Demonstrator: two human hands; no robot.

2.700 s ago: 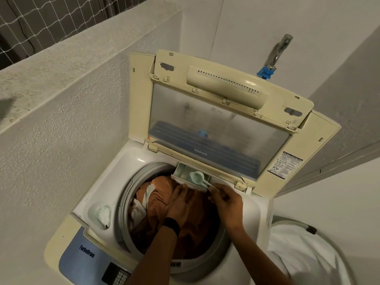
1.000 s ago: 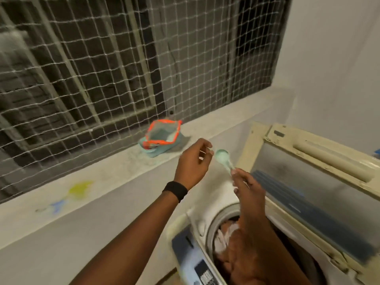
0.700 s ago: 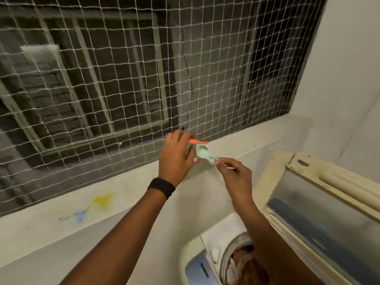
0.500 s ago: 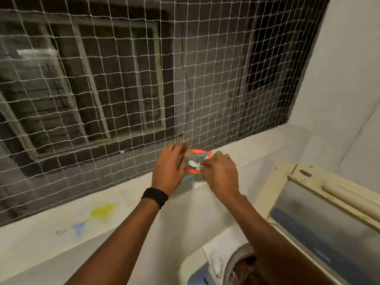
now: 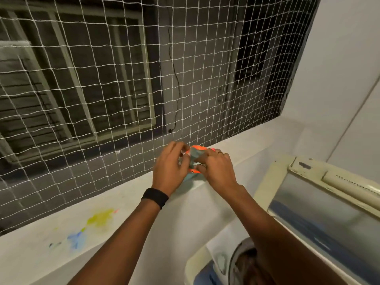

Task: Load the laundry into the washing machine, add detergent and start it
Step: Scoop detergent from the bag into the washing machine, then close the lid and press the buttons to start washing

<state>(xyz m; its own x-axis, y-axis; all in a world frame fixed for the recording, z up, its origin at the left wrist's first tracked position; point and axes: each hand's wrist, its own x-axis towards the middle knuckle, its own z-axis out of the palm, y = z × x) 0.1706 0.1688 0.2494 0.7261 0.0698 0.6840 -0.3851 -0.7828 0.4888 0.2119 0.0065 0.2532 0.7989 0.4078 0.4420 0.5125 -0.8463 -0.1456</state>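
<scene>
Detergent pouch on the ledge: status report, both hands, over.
Left hand and right hand both pinching the detergent pouch on the ledge. Scoop not visible. Washer lid up, laundry in drum. Nothing in the way.

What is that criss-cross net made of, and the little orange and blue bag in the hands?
The net looks like thin white cord, probably nylon: knotted squares that sag a little. The bag, pinched between the left hand and right hand, seems to be soft plastic film, since it crumples and shines faintly.
</scene>
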